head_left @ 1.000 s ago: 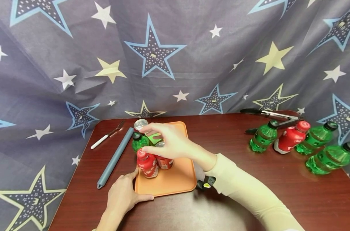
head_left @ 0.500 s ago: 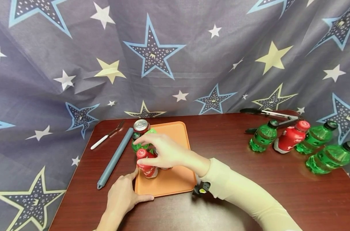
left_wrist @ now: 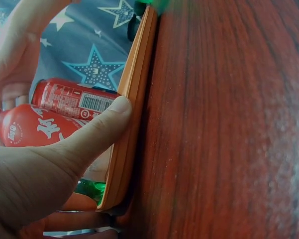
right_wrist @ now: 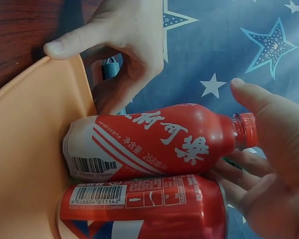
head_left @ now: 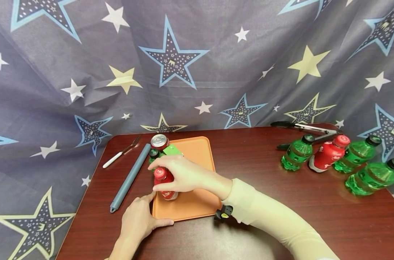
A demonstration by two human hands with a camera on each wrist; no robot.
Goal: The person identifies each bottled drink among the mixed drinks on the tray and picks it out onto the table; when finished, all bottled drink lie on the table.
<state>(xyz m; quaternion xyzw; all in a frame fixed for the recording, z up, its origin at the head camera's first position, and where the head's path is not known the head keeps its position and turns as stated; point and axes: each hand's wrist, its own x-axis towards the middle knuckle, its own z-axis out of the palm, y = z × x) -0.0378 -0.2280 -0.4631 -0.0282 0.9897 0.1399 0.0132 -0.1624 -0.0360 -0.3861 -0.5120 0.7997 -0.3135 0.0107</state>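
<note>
An orange tray lies on the table, and at its near left corner my left hand grips it, thumb along the front rim and fingers at the left side. A red plastic bottle stands upright near that corner. My right hand reaches round its upper part from the right; in the right wrist view the thumb stands apart from the bottle and the fingers pass behind it. Next to it is a red can, hidden under my right hand in the head view. Behind stand a green bottle and another can.
A flat green thing lies on the tray. Left of it are a grey-blue rod and a white-handled fork. At right stand several green bottles, another red bottle and tongs. A star-patterned cloth hangs behind.
My right hand has come down and toward me, from over the cans and green bottle to around the red bottle. My left hand has stayed on the tray corner.
</note>
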